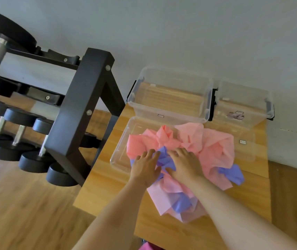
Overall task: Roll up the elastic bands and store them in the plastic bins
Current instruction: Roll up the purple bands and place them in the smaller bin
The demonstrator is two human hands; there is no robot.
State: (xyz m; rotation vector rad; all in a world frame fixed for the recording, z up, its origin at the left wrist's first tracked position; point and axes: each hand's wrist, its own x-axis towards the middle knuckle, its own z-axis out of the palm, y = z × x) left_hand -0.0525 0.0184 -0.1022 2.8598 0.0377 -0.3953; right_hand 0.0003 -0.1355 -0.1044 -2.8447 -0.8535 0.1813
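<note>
Wooden table [111, 192]: both hands [145, 167] [186, 164] flat, unclenched on band pile [216, 147]; dumbbell rack [79, 109] left.

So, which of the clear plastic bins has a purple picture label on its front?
The smaller bin at the far right, by the wall. The larger bin left of it carries only a small white tag.

Left hand [146, 167]: flat, fingers spread, on purple band [164, 159]
Right hand [185, 164]: flat, pressing the tangled pink bands [214, 147]
Bins [171, 98]: clear, behind the pile
</note>
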